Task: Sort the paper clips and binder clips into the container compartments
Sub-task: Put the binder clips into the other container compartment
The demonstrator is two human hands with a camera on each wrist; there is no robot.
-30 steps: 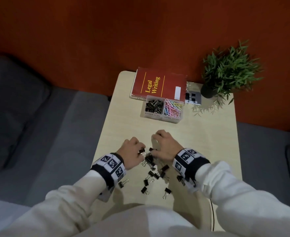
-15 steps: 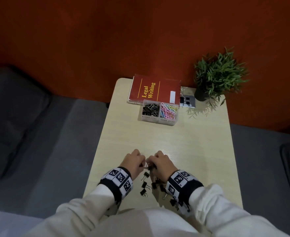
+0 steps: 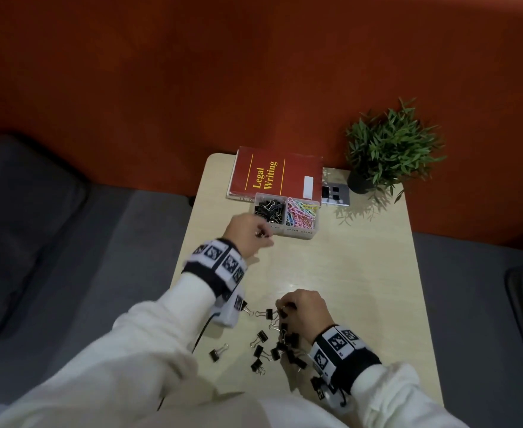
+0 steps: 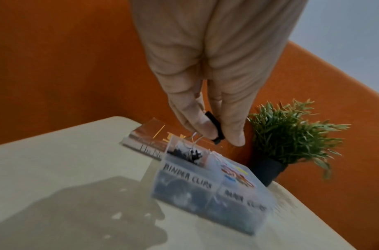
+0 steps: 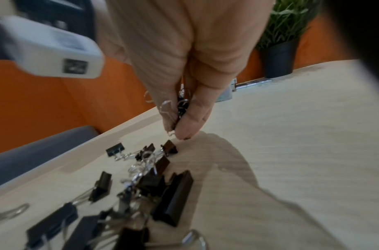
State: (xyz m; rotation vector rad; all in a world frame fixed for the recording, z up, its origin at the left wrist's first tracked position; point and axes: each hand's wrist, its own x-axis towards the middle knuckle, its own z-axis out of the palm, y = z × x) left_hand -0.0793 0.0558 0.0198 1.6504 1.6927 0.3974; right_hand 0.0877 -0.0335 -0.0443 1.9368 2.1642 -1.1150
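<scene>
While left hand [image 4: 207,104] grip pinches binder clip [image 4: 213,127] near container [image 3: 286,216], right hand [image 3: 303,307] grip clutches clips [image 5: 181,105].

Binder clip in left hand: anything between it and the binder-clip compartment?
Nothing visible. The left hand pinches the binder clip above the container's near-left corner. The left compartment, already holding black clips, is open-topped with no lid. The book lies behind it, out of the path.

Clear two-compartment container [image 3: 285,232] at the table's far end — black binder clips [image 3: 269,208] in left compartment, pastel paper clips [image 3: 302,214] in right. Loose black binder clips [image 3: 272,350] scattered at near edge, silver handles splayed — one black clip [image 4: 213,127] pinched above the binder compartment.
</scene>
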